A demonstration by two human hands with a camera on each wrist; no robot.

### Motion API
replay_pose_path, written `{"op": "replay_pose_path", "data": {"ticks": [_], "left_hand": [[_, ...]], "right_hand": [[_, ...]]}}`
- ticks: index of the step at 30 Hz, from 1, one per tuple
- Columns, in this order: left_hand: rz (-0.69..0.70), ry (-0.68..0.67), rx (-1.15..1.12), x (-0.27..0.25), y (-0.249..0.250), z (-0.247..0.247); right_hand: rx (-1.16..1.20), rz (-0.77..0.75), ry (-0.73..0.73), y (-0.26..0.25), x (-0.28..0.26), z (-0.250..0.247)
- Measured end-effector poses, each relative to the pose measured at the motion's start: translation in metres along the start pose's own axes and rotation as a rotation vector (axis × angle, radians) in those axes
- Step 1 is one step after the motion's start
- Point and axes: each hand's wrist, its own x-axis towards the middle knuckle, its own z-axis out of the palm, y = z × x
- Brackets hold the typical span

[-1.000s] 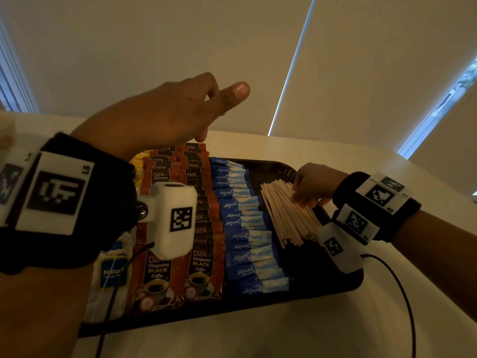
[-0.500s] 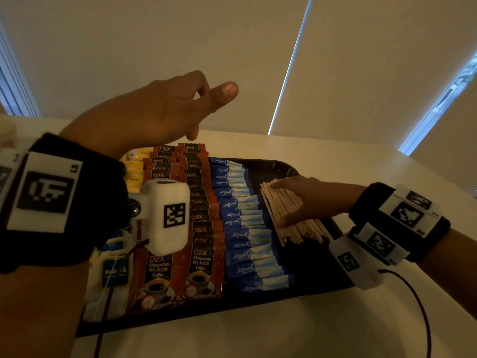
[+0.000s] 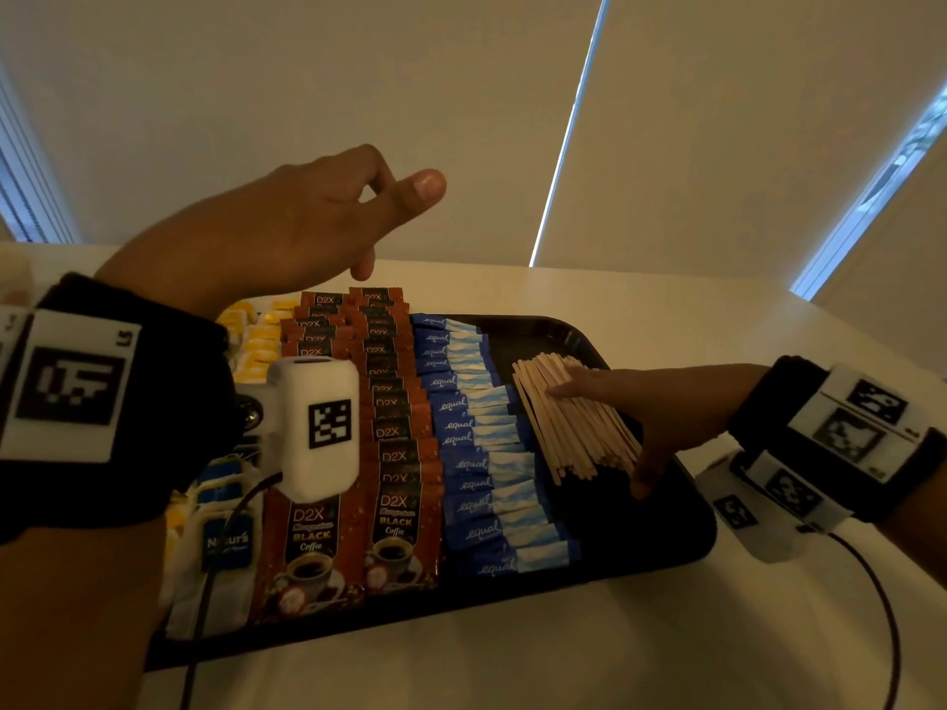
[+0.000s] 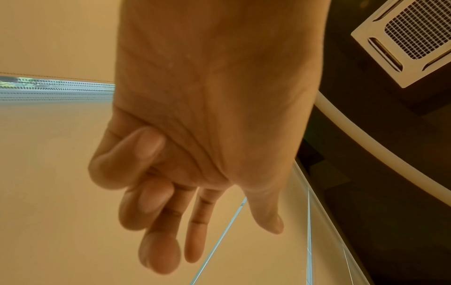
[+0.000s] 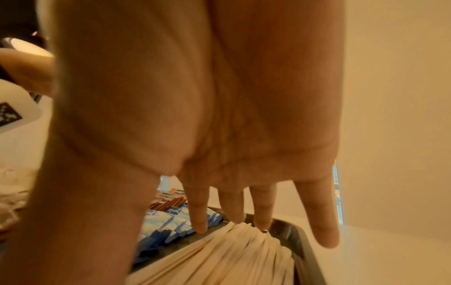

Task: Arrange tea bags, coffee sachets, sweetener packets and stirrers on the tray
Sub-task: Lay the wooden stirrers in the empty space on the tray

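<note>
A black tray (image 3: 661,545) on the white table holds rows of goods. Tea bags (image 3: 225,535) lie at its left, red-brown coffee sachets (image 3: 399,453) beside them, then blue sweetener packets (image 3: 481,443). A pile of wooden stirrers (image 3: 574,427) lies at the right. My right hand (image 3: 640,402) lies flat on the stirrers (image 5: 231,256) with straight fingers (image 5: 200,214), thumb down on the tray floor. My left hand (image 3: 307,222) hovers above the tray's far end, its fingers (image 4: 156,227) loosely curled and holding nothing.
The white table (image 3: 563,653) runs around the tray, with its far edge near pale blinds (image 3: 317,94). A black cable (image 3: 881,607) trails from my right wrist over the table. A ceiling vent (image 4: 410,38) shows in the left wrist view.
My right hand went from curled at the far end of the stirrers to lying flat on top of the pile. The left hand stayed raised, shifting slightly left.
</note>
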Motion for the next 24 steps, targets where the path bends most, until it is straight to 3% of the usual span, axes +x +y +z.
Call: {"op": "replay_pose_path", "data": {"ticks": [24], "left_hand": [[0.008,-0.012,0.014,0.0018,-0.0022,0.0006]], "right_hand": [[-0.018,-0.015,0.084,0.0008,0.0006,0.0003]]}}
